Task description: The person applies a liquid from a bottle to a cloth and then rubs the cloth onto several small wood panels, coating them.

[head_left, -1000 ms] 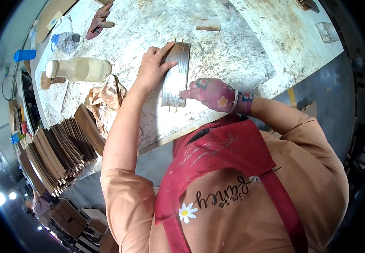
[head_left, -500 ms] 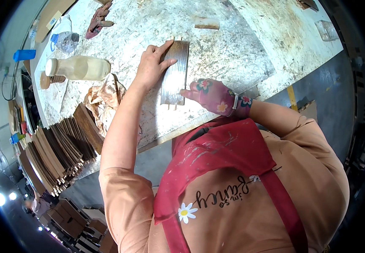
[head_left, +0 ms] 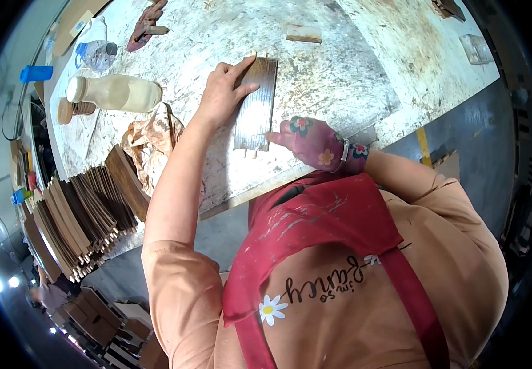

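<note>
A dark brown wooden slat with small pale pegs at both ends lies on the stained white worktable. My bare left hand steadies it from the left, with its thumb on the top face and its index finger at the far end. My right hand, in a purple flowered glove, is closed at the slat's near right corner. Its leading fingertips touch the wood there. Whatever the right fingers may hold is hidden.
Many similar slats stand in a row at the left, beside a crumpled stained cloth. A capped bottle, a clear jug and a dirty glove lie farther off. A pale block and a glass jar are beyond.
My right hand has shifted very slightly along the slat's near end. My left hand keeps its place on the slat. The whole view has moved a little.
</note>
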`<state>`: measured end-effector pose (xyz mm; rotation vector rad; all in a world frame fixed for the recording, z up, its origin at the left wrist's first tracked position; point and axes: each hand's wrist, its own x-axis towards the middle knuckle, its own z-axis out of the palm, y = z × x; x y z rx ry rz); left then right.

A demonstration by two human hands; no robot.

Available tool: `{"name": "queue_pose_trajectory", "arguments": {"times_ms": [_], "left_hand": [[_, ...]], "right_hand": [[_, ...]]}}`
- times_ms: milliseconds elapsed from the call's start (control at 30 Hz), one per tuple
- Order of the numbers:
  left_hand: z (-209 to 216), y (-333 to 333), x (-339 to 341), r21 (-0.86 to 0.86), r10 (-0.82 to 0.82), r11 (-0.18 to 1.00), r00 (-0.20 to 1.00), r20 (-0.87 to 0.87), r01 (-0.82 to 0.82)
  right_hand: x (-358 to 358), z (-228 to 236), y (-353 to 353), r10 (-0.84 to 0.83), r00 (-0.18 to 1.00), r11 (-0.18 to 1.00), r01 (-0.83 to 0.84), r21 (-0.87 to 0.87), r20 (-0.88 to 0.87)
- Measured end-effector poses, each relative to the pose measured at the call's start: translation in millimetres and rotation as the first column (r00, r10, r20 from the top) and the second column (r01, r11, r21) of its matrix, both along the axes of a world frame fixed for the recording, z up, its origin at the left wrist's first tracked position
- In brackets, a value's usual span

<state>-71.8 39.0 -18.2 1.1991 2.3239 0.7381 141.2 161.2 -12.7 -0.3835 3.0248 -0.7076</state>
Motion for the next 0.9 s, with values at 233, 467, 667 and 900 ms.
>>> {"name": "queue_pose_trajectory", "arguments": {"times_ms": [233,467,667,900], "left_hand": [[2,1,2,-0.028,0.013,1.000,1.000,0.006,-0.013],[3,2,2,-0.009,0.012,1.000,1.000,-0.003,-0.012],[3,0,2,0.000,0.006,1.000,1.000,-0.009,-0.006],[1,1,3,0.009,0.013,1.000,1.000,-0.016,-0.013]], "right_hand": [[2,1,5,-0.002,0.999,1.000,0.002,0.006,-0.040],[2,7,4,-0.058,0.998,0.997,0.059,-0.047,0.004],[-1,-2,5,-0.074,0.997,0.995,0.075,-0.071,0.012],[1,0,1,-0.090,0.996,0.995,0.089,-0.045,-0.002]]}}
